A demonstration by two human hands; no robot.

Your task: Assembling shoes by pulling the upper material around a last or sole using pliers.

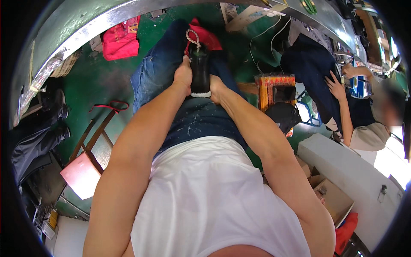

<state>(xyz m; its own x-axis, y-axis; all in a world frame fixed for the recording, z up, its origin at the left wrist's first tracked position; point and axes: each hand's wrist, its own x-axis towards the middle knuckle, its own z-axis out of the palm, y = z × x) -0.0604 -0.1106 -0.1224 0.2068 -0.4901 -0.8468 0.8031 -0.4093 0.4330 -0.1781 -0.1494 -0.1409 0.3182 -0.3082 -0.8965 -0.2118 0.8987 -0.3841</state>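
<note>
Over my lap I hold a black shoe (pixel 200 73), long and rounded, with a white edge at its near end. My left hand (pixel 184 76) is closed on its left side, the thumb lying along it. My right hand (pixel 217 88) grips the near right side, most of its fingers hidden behind the shoe. A looped, braided pale cord (pixel 193 37) is at the far end of the shoe. Beneath are my blue jeans (pixel 154 70), and a red cloth (pixel 207 37) lies just beyond the shoe.
A curved metal edge (pixel 98 20) runs along the far side. A red bag (pixel 121 40) lies on the green floor. At left stands a stool (pixel 83 171). On the right are a patterned box (pixel 274 88), a black bag (pixel 283 116) and a seated co-worker (pixel 364 103).
</note>
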